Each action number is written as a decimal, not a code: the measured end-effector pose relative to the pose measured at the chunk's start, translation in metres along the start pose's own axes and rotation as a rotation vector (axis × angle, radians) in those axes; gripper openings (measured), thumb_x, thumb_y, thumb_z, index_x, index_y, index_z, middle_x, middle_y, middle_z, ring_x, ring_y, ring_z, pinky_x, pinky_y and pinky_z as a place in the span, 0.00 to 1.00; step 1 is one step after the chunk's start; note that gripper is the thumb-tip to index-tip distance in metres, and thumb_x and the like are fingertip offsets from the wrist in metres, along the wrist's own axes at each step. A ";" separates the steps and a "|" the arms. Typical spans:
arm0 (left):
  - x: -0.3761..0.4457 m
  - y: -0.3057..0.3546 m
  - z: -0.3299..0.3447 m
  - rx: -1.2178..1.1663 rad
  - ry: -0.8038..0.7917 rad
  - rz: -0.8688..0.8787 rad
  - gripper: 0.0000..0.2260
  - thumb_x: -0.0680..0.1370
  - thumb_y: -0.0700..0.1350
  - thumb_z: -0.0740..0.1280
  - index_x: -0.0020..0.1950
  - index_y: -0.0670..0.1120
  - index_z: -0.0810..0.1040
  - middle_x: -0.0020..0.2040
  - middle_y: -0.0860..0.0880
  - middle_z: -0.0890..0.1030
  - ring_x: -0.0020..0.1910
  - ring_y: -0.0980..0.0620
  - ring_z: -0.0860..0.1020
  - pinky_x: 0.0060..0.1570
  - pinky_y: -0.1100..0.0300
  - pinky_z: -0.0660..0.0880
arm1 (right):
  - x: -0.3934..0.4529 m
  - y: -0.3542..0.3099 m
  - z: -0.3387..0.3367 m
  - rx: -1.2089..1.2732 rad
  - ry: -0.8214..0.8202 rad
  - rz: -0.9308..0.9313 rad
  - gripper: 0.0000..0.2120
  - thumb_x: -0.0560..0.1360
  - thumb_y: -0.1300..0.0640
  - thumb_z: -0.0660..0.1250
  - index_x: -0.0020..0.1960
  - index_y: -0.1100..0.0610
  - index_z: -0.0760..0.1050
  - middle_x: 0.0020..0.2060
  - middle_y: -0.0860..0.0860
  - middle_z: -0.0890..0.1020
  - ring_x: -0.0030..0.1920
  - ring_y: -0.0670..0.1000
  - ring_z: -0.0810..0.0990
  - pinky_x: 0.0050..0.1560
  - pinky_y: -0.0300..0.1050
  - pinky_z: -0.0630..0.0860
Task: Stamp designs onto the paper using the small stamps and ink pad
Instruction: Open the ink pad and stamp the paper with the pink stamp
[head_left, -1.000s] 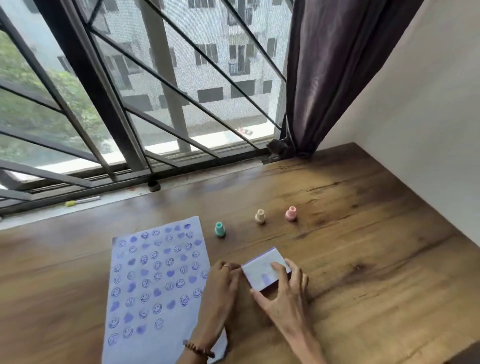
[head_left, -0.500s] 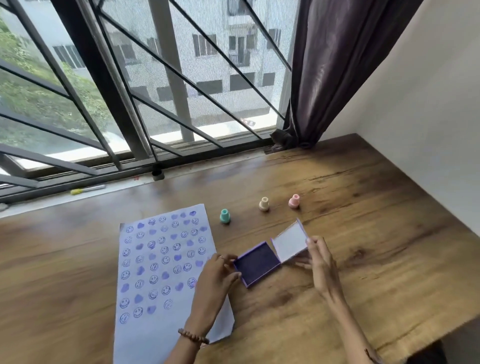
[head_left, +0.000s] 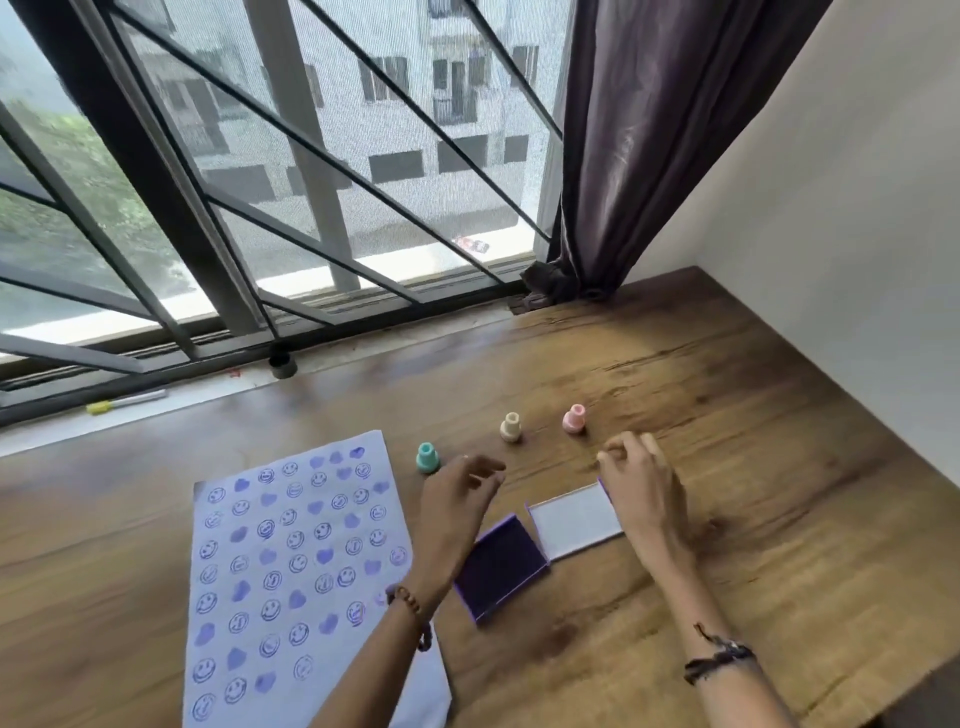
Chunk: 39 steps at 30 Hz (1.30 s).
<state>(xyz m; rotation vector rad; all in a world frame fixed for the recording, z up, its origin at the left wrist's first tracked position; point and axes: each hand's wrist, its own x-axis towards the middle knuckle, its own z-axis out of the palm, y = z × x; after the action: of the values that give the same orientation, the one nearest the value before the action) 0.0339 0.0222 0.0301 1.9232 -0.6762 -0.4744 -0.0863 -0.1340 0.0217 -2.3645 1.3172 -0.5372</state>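
A white paper sheet (head_left: 291, 561) covered with purple smiley and heart prints lies at the left of the wooden table (head_left: 727, 467). The purple ink pad (head_left: 501, 566) lies open beside it, its white lid (head_left: 574, 519) folded flat to the right. Three small stamps stand behind: teal (head_left: 427, 458), cream (head_left: 511, 427), pink (head_left: 574, 420). My left hand (head_left: 457, 499) hovers over the pad's far left corner, near the teal stamp, fingers spread, holding nothing. My right hand (head_left: 641, 483) is above the lid's right end, just in front of the pink stamp, fingers loosely curled and empty.
A barred window (head_left: 260, 182) runs along the table's far edge. A yellow-capped marker (head_left: 127, 401) and a small black cap (head_left: 282, 364) lie on the sill. A dark curtain (head_left: 649, 130) hangs at the back right corner beside a white wall (head_left: 857, 234).
The ink pad's lid went from closed to folded flat open. Both hands let go of the pad and rose toward the stamps.
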 end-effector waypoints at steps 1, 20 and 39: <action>0.015 0.007 0.012 -0.090 -0.050 -0.046 0.04 0.73 0.39 0.68 0.45 0.45 0.82 0.38 0.53 0.80 0.36 0.62 0.77 0.36 0.76 0.71 | 0.013 -0.006 0.003 0.026 -0.002 -0.039 0.05 0.73 0.57 0.66 0.48 0.54 0.75 0.47 0.54 0.78 0.45 0.58 0.78 0.37 0.43 0.66; 0.000 0.006 0.013 -0.779 -0.229 -0.413 0.10 0.76 0.38 0.65 0.56 0.37 0.77 0.47 0.43 0.83 0.43 0.55 0.82 0.46 0.69 0.79 | -0.028 -0.040 -0.005 0.748 -0.378 -0.001 0.06 0.72 0.58 0.70 0.45 0.48 0.80 0.40 0.47 0.85 0.44 0.44 0.83 0.45 0.37 0.79; -0.044 -0.054 -0.038 0.183 0.057 0.056 0.13 0.73 0.39 0.69 0.56 0.47 0.78 0.39 0.59 0.73 0.40 0.62 0.74 0.40 0.77 0.67 | -0.105 -0.062 0.003 0.452 -0.432 0.113 0.05 0.69 0.58 0.72 0.45 0.56 0.81 0.41 0.52 0.81 0.42 0.50 0.80 0.44 0.43 0.76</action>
<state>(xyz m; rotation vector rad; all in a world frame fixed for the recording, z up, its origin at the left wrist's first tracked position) 0.0364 0.0949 -0.0011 2.0749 -0.7553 -0.3308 -0.0915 -0.0132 0.0354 -1.8843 0.9990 -0.2354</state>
